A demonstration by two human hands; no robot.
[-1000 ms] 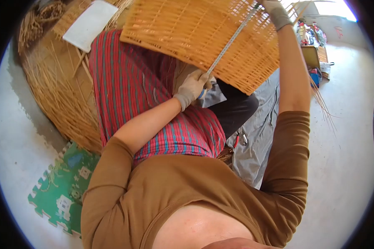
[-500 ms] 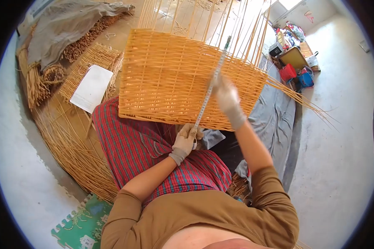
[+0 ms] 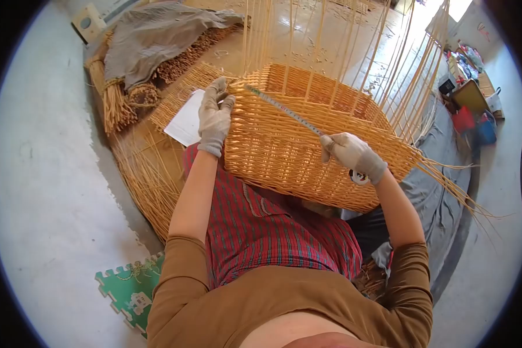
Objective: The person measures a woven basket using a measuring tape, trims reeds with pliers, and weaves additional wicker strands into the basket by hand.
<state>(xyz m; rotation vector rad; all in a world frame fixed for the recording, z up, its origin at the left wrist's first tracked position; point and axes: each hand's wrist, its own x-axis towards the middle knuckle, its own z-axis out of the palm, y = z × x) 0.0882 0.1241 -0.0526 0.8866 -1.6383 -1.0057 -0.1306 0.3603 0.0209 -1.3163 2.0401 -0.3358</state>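
Note:
An unfinished wicker basket (image 3: 296,151) stands tilted over my lap, with long upright stakes rising from its rim. My gloved left hand (image 3: 216,113) grips the basket's upper left corner, fingers at the rim. In my gloved right hand (image 3: 349,152) is a tape measure (image 3: 290,112); its white blade runs slantwise up across the basket's front to near the left corner. The round tape case (image 3: 359,177) shows below the right palm. Whether the blade's tip touches the rim, I cannot tell.
On the left lie a sheet of white paper (image 3: 185,123), a woven mat (image 3: 180,95), bundled canes (image 3: 118,104) under a grey cloth (image 3: 162,40) and loose canes (image 3: 151,185). Loose wicker ends (image 3: 452,180) stick out right. A red bag (image 3: 463,120) and other goods stand farther back.
My left hand has moved from the basket's lower edge up to its left corner. The tape, upright before, now slants toward that corner, its case in my right hand. The basket has tilted, showing its inside.

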